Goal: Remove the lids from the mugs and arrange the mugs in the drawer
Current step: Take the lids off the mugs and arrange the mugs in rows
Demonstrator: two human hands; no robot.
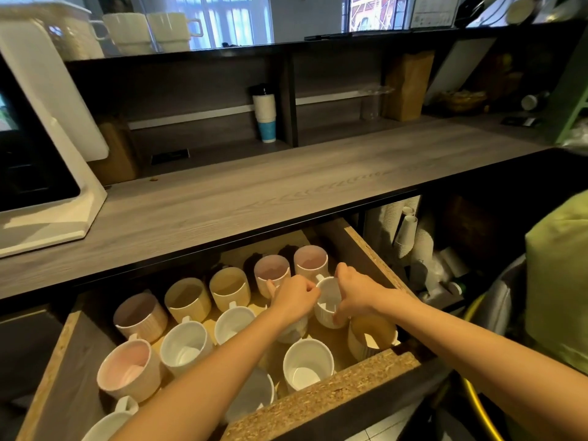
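The drawer stands open below the worktop. Toward its left edge, pink, white and yellow mugs sit upright in rows, all lidless. Near the right edge, the left hand is curled over a white mug largely hidden beneath it; whether it actually grips cannot be told. The right hand clamps the rim of a second white mug. No lids are visible. Judged status: nearly complete; only final positioning remains.
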